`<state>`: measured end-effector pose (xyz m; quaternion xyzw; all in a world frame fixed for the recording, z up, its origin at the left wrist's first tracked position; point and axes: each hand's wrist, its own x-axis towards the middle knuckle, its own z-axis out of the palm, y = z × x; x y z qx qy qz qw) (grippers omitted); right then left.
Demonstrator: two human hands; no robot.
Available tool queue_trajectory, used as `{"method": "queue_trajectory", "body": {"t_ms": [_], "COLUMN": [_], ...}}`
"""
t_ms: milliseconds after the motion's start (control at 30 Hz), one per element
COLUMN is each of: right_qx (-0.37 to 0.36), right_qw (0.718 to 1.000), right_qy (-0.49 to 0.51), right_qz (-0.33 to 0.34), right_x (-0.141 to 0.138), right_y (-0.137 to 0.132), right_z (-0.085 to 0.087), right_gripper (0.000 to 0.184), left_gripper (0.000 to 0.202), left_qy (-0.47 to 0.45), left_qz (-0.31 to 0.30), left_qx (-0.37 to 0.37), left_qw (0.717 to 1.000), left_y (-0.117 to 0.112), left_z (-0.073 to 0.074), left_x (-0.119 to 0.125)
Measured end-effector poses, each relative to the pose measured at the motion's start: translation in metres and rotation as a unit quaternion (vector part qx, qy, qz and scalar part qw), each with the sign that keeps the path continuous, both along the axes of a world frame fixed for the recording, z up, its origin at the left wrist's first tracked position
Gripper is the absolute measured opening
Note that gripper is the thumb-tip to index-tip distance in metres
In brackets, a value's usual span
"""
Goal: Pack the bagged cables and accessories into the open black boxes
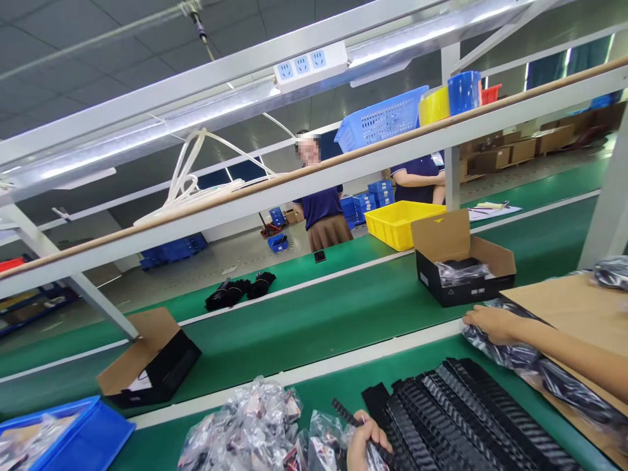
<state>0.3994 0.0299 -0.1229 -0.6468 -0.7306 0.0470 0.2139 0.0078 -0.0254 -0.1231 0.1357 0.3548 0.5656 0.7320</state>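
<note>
The left hand (366, 439) pinches 1 ribbed black strip (343, 413) at the bottom edge, its long axis running up-left from the fingers, beside a fanned row of similar black strips (466, 418) on the green table (324, 327). The right hand (493, 324) lies flat, fingers pressed together, on a clear bag of dark parts (544, 373). Judging by this, many strips and the crumpled bags (255, 425) remain unhandled; 2 open boxes (461, 261) wait.

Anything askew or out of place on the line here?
One black carton lies tipped on its side on the green belt, flap splayed, while the other carton stands upright. A pair of black gloves lies loose mid-belt.
</note>
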Motion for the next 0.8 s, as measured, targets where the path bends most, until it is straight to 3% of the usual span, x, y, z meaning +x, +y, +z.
{"method": "queue_trajectory", "body": {"t_ms": [100,167,300,400,500,667,800], "right_qx": [-0.018,-0.015,0.099,0.183,0.209,0.184,0.131], "right_qw": [0.997,0.991,0.953,0.906,0.884,0.904,0.925], "right_qy": [0.026,0.067,0.150,0.160,0.152,0.177,0.267], "right_qz": [0.068,0.112,0.245,0.347,0.390,0.343,0.238], "right_x": [-0.015,-0.037,-0.105,-0.154,-0.179,-0.171,-0.151], "right_y": [-0.010,-0.018,-0.036,-0.049,-0.052,-0.045,-0.050], "right_z": [0.023,0.042,0.081,0.095,0.087,0.031,-0.001], "right_gripper": [0.044,0.042,0.030,0.034,0.040,0.049,0.024], "left_gripper": [0.054,0.054,0.062,0.072,0.065,0.058,0.063], "left_qy": [-0.009,-0.023,-0.067,-0.120,-0.158,-0.175,-0.120], "left_qz": [-0.001,-0.007,-0.077,-0.112,-0.100,-0.127,-0.147], "left_qx": [-0.011,-0.028,-0.044,-0.023,-0.021,-0.054,-0.077], "left_qw": [1.000,0.999,0.994,0.986,0.982,0.975,0.979], "left_y": [-0.007,-0.016,-0.034,-0.040,-0.037,-0.028,-0.029], "left_z": [-0.003,-0.004,0.004,0.011,0.011,0.006,0.008], "left_x": [0.010,0.019,0.031,0.032,0.030,0.030,0.034]}}
